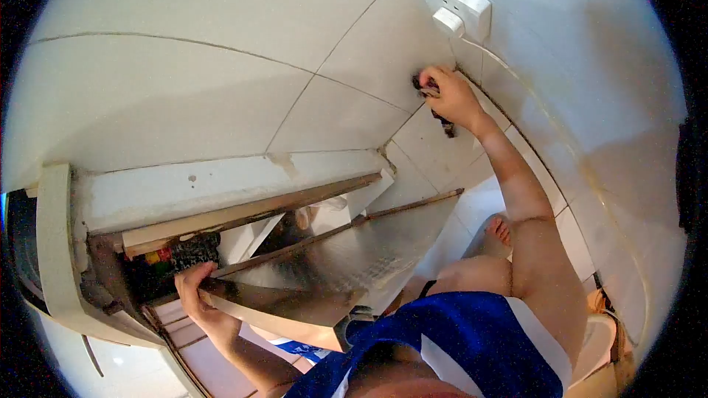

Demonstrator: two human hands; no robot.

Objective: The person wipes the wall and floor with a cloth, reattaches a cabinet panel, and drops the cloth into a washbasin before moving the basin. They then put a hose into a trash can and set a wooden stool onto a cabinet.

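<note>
A: Where to look first?
B: At the right hand (451, 99), upper right of the frame, near the corner of the tiled wall (221, 96). Drawn together at the fingertips, pinching a small dark item (417, 82). Partly hidden by the hand, so hard to identify.
A: And just below?
B: More dark material (448, 128). Joined to the pinched item or separate? Cannot tell.
A: Then the left hand (199, 295)?
B: At lower left, neither spread nor flat; curled around the near-left corner of a metal-faced panel (317, 262), tilted across the centre.
A: Behind the panel?
B: An open cabinet (221, 184), with a black patterned bundle (196, 250) inside, close to the left fingertips.
A: Anything above the right hand?
B: Yes, a white socket (472, 9), with a plug (448, 22) inserted and a pale cord (509, 70) trailing down the right side.
</note>
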